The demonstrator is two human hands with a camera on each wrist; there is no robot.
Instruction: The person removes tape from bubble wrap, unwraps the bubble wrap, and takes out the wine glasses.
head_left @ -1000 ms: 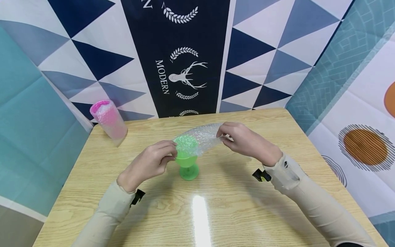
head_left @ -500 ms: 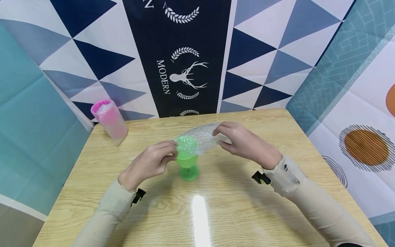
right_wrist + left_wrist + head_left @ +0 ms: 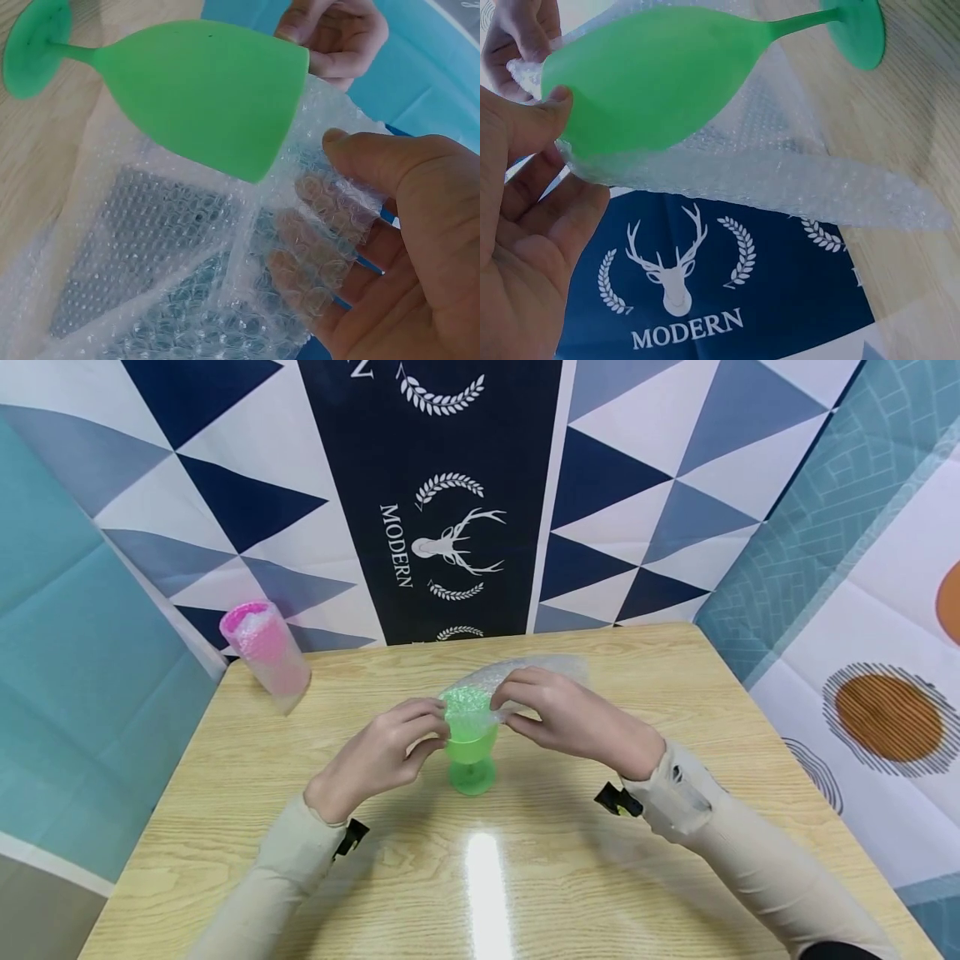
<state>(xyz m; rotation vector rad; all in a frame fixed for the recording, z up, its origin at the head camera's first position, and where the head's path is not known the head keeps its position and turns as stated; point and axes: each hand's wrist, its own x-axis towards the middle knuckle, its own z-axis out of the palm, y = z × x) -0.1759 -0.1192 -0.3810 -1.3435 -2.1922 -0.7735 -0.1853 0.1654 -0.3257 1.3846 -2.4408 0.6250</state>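
Pinching the rim of the matte green stemmed goblet (image 3: 471, 748), your left hand (image 3: 388, 747) is nearer, while your right hand (image 3: 564, 713) grips the clear plastic bubble wrap (image 3: 176, 225), the goblet roughly upright between them, foot toward the bench (image 3: 585, 885).

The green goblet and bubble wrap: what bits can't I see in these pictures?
Inside of the green goblet: bubble wrap is in the way in the head view; its own wall hides it in both wrist views.
Rest of the bubble wrap, right wrist view: cut off by the bottom edge.
Goblet's foot, left wrist view: clipped by the top edge.
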